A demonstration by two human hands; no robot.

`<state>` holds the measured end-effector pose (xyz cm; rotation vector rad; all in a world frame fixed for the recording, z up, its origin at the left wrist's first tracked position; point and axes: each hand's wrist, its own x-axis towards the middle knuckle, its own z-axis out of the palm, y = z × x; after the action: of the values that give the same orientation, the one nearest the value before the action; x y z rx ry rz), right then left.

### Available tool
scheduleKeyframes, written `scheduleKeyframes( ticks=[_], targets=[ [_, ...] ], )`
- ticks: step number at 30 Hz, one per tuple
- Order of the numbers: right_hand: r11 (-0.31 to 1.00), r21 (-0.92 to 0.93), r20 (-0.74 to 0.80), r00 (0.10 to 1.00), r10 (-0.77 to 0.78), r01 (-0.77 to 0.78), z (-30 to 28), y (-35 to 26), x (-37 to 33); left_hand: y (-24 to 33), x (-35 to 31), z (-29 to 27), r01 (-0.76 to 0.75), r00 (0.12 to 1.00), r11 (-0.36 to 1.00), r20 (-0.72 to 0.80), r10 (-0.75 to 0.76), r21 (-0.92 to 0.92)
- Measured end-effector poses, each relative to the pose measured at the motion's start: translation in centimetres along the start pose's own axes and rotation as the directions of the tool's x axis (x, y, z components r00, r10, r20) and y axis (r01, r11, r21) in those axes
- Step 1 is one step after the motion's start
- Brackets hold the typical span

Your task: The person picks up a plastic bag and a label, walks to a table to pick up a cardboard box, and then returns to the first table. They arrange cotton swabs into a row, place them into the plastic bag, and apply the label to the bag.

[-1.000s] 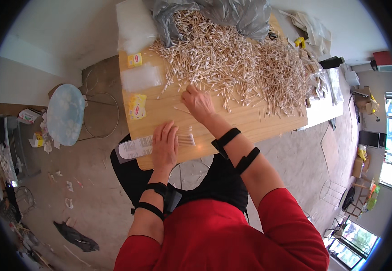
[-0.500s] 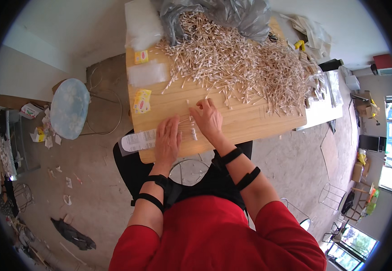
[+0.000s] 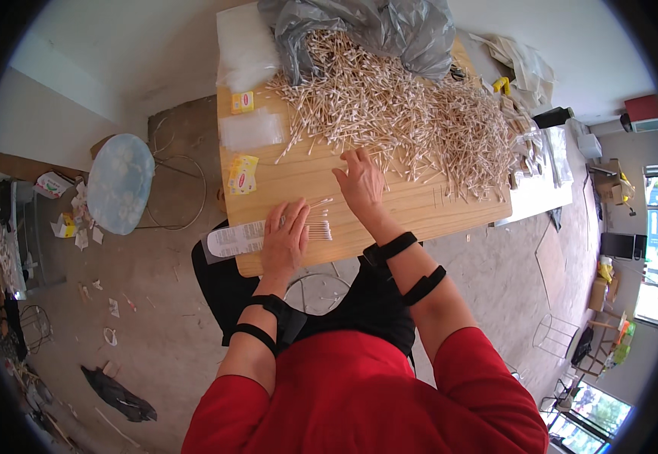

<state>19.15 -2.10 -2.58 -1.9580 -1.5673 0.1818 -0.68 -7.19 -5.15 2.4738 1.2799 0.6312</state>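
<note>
My left hand lies palm down at the table's near edge, fingers stretched out over a neat row of cotton swabs. The white swab tips stick out to the right of its fingers. Two or so loose swabs slant just beyond the fingertips. A white printed card runs out from under the hand to the left. My right hand hovers near the front of the big heap of cotton swabs. Its thumb stands apart from the bent fingers, and nothing shows between them.
A grey plastic bag covers the heap's far side. Along the wooden table's left edge lie yellow labels, clear plastic sleeves and a stack of clear film. A pale blue stool stands to the left.
My right hand has moved away from the row, up and right toward the heap. A loose swab now lies by the left fingertips. The view has shifted slightly.
</note>
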Motion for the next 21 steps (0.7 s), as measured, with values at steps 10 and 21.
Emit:
scheduleKeyframes(
  ticks=[10,21],
  targets=[
    [0.937,0.341,0.196,0.969,-0.153,0.079,1.2,0.4,-7.5,-0.6,-0.5,-0.3,0.038,0.999,0.966,0.028,-0.032,-0.257],
    [0.812,0.572,-0.078,0.978,0.195,-0.116,2.7,-3.2,-10.6,1.2,-0.7,0.6,0.157,0.984,0.901,-0.016,-0.179,-0.405]
  ],
)
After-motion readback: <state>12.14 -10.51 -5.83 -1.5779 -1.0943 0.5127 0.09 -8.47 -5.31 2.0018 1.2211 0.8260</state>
